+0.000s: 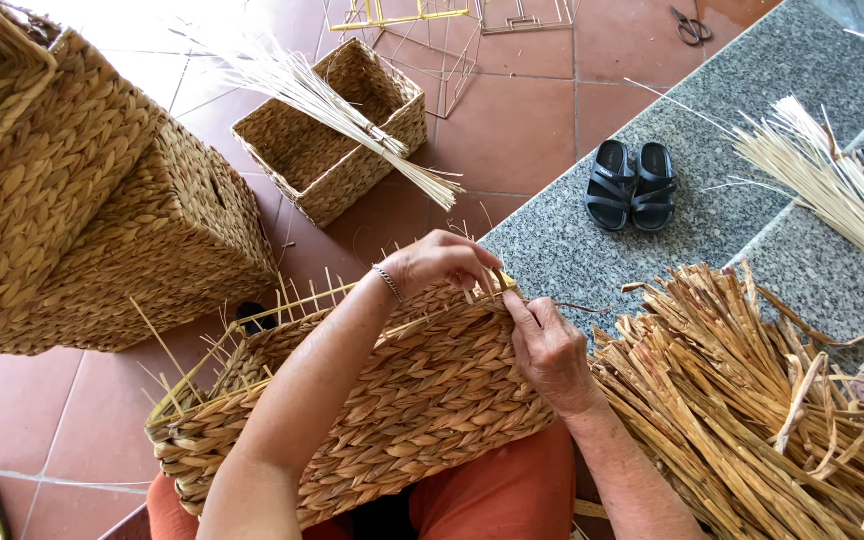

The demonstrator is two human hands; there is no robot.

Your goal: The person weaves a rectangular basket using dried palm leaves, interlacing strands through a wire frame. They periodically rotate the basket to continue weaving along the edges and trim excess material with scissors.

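A half-woven rectangular basket [402, 400] of brown plaited straw lies across my lap, its yellow wire frame and thin stakes sticking up along the top rim. My left hand [439, 262], with a bracelet at the wrist, reaches over the rim and pinches the weave at the far right corner. My right hand [549, 345] presses against the same corner from the near side and grips a straw strand [577, 307] that trails off to the right.
A big pile of dried straw strands [752, 400] lies at my right. Finished woven baskets [82, 200] stack at left; an open basket [337, 130] holds pale reeds [352, 110]. Black sandals [632, 185] sit on a granite step, scissors [690, 25] and wire frames [432, 20] beyond.
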